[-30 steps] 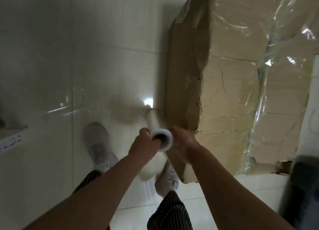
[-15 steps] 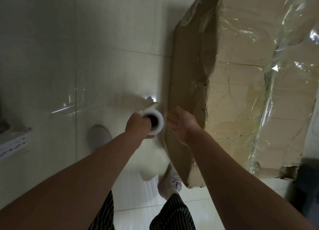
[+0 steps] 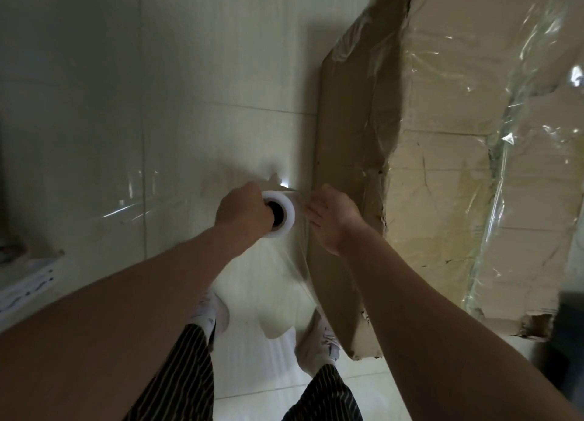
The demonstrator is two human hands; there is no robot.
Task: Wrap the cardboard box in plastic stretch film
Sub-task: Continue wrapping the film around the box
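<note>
The cardboard box [image 3: 442,205] stands on the tiled floor [image 3: 189,104], just to the right of the right hand's fingertips. Its top is already covered by wrinkled clear film [image 3: 521,142], while the dark side face nearest the fingers appears only partly covered. The roll of stretch film [image 3: 281,213] is held upright between the two hands, close to this side face, so that (as it is judged) the film can be drawn flat along the cardboard. A loose sheet [image 3: 284,262] is seen hanging from the roll, below the fingers, toward the lower corner of the box.

The left hand [image 3: 243,212] is closed on the upper end of the roll. Its fingers are curled, and some seem to be put into the dark core, though this is hidden by the knuckles. The right hand [image 3: 335,218] is held flat, its fingers [image 3: 316,210] straight and together, the palm turned toward the roll. Nothing is gripped by it, and whether the film is touched by the fingertips cannot be told. Below both hands, white shoes [image 3: 211,313] are seen.
</note>
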